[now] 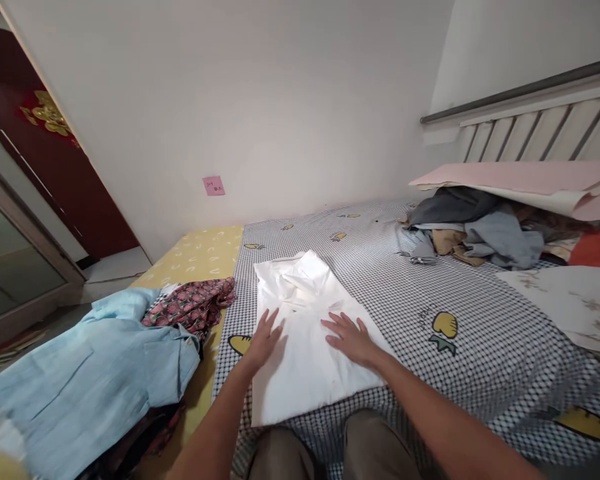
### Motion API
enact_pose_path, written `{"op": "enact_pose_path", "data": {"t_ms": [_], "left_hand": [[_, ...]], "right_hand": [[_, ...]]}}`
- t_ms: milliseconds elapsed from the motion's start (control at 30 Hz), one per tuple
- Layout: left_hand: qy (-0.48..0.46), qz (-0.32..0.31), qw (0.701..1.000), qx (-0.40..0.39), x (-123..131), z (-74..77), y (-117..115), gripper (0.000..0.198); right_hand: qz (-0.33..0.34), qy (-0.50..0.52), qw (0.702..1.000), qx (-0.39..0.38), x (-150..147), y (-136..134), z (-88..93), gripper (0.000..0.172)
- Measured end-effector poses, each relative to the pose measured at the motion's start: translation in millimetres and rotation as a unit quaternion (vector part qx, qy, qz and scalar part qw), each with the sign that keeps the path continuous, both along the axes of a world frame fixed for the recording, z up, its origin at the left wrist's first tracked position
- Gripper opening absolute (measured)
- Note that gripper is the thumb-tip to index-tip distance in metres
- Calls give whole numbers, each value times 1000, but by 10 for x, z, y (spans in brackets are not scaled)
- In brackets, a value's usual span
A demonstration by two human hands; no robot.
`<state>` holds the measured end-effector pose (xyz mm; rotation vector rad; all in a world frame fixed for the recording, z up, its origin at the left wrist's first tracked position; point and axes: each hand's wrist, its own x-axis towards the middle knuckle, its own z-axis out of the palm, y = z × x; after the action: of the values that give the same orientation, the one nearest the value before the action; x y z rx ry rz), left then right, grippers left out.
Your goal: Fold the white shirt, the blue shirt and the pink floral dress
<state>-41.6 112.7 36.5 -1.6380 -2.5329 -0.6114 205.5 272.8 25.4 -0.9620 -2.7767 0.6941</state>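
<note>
A white folded garment lies flat on the checked bedsheet in front of my knees. Its far end looks rumpled, with layers bunched near the top; the near part is smoother. My left hand rests at the garment's left edge, fingers spread and pointing away from me. On the right side of the cloth lies my right hand, palm down with its fingers apart. Neither hand grips the fabric.
To the left sit a light blue shirt and a red patterned cloth on a yellow sheet. At the right, a clothes pile lies under pink sheets, near a radiator. A wall stands behind the bed.
</note>
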Motion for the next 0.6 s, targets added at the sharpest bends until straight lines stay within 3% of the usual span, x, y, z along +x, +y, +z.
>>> {"op": "enact_pose_path", "data": {"t_ms": [67,133,200,300,367,433,600], "left_hand": [[-1,7,1000,28,-118,87,-335,55],[9,9,999,51,-202,97,-758,54],[55,-17,996,63,-244,37,-1182,55],[150,-88,985,1,-228,-111,-1633,81],[197,-130,970,-61,-173,-200,-1746,102],[217,-134,961,-107,-93,-266,-1731,112],[187,-80,970,-136,133,-329,-1478,105]], "right_hand": [[13,60,998,-23,241,60,71,65],[14,92,996,3,595,112,87,69],[13,74,995,67,987,145,33,75],[46,19,986,157,1452,153,-152,87],[71,8,977,202,1595,146,-295,88],[74,11,971,229,1609,150,-412,85],[41,-2,977,207,1449,286,-553,78]]}}
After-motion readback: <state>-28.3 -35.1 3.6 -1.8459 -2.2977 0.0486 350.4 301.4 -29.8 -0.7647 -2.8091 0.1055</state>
